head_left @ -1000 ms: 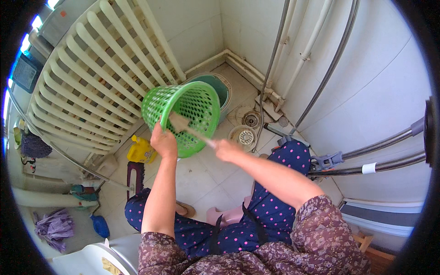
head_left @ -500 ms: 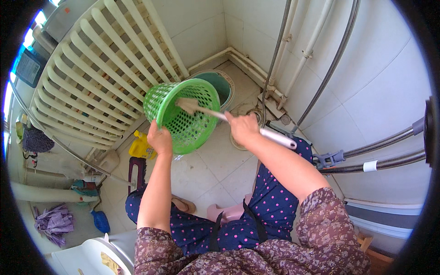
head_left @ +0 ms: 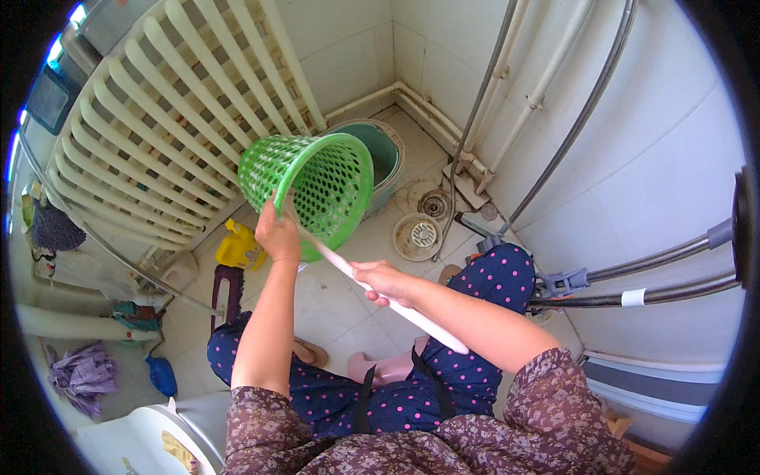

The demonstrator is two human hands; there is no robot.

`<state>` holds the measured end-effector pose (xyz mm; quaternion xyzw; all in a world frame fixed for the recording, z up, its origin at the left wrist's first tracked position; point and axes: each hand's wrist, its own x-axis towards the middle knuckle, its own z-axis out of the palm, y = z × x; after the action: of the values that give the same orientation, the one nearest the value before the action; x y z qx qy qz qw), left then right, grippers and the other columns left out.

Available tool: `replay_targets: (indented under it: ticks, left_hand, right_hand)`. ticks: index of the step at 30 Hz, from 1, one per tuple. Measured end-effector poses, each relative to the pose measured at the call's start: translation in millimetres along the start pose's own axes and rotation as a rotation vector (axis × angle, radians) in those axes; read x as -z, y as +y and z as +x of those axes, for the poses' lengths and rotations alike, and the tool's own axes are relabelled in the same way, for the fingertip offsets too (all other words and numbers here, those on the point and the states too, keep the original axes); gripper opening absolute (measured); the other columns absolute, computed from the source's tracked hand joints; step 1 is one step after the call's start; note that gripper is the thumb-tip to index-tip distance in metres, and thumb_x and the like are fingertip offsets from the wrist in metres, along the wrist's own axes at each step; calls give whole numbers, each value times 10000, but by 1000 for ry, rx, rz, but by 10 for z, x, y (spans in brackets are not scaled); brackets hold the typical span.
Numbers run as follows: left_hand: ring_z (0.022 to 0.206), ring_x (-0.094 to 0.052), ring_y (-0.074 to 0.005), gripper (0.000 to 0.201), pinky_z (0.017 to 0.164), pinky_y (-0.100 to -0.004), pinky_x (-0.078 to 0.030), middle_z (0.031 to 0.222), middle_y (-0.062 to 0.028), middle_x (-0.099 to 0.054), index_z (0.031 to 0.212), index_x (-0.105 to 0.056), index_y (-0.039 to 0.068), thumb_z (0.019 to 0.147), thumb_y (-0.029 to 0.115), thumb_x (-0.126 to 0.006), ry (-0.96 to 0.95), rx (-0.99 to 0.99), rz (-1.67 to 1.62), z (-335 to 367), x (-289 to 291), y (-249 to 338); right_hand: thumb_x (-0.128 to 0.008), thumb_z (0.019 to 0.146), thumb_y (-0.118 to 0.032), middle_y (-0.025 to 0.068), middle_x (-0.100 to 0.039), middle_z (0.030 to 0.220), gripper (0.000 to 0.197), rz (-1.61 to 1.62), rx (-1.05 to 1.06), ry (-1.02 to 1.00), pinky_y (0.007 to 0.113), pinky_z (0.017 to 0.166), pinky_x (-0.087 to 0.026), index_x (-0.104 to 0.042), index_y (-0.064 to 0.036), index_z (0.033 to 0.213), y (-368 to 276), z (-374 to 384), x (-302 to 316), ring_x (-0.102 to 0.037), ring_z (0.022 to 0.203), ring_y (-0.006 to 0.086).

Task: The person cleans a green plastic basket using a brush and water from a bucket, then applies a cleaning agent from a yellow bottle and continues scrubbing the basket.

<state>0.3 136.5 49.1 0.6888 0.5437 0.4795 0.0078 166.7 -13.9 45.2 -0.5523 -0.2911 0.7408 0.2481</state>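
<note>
A green perforated plastic basket (head_left: 265, 162) is tilted on its side, its wide mouth facing right and toward me. My left hand (head_left: 277, 233) is closed on the near-left part of its rim. A long pale-pink handled brush (head_left: 427, 327) slants across in front of me, with my right hand (head_left: 386, 283) wrapped round the middle of its handle. The brush's head reaches the inner wall of the basket, close beside my left hand, and is partly hidden there. Behind the basket stands a teal bucket (head_left: 386, 150), partly covered by it.
A white radiator (head_left: 178, 91) lines the left wall. On the tiled floor stand a yellow bottle (head_left: 239, 247), a round drain dish (head_left: 418, 237) and a pink stool (head_left: 388, 369) between my legs. Grey hoses (head_left: 574, 127) run down the right wall, where mop poles (head_left: 657, 267) also lean.
My right hand has drawn the brush toward me and left, lower in the view. The brush head has gone from the basket's middle to its near-left side. The basket has shifted slightly left.
</note>
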Motion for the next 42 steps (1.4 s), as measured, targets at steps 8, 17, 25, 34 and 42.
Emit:
replay_targets:
  ticks: [8, 17, 25, 34, 42]
  left_hand:
    - [809, -635, -303, 435, 697, -362, -511, 936, -123, -658, 1099, -629, 124, 710, -51, -545, -23, 61, 91, -15, 55, -47]
    - [846, -629, -301, 460, 719, -367, -510, 963, -118, -654, 1111, -619, 126, 690, -51, -563, -40, 53, 78, 6, 36, 14]
    - [829, -640, -311, 447, 706, -360, -507, 930, -136, -661, 1093, -632, 124, 690, -56, -560, -10, 125, 6, -5, 5, 4]
    - [806, -632, -330, 415, 680, -371, -494, 911, -159, -655, 1092, -625, 111, 712, -43, -561, -1, 74, 33, -57, 41, -76]
    - [776, -613, -355, 390, 674, -385, -488, 899, -159, -649, 1077, -626, 102, 720, -35, -546, 6, 105, 116, -69, 18, -110]
  right_hand:
    - [-380, 935, -220, 107, -661, 801, 336, -1425, 95, 589, 430, 635, -482, -477, -187, 1255, -221, -475, 751, -659, 736, 265]
    - [-484, 863, -192, 142, -644, 753, 457, -1434, 141, 698, 442, 580, -467, -431, -214, 1317, -313, -582, 722, -635, 621, 283]
    - [-479, 919, -280, 93, -575, 762, 415, 168, -8, -70, 317, 399, -429, -470, -221, 1329, 265, -404, 134, -548, 571, 139]
    - [-392, 910, -209, 146, -661, 855, 273, -1346, 166, 573, 433, 639, -531, -525, -134, 1136, -272, -528, 845, -661, 782, 283]
    - [-454, 875, -167, 74, -654, 720, 291, -1557, 279, 759, 401, 672, -425, -509, -136, 1159, -624, -475, 856, -645, 677, 241]
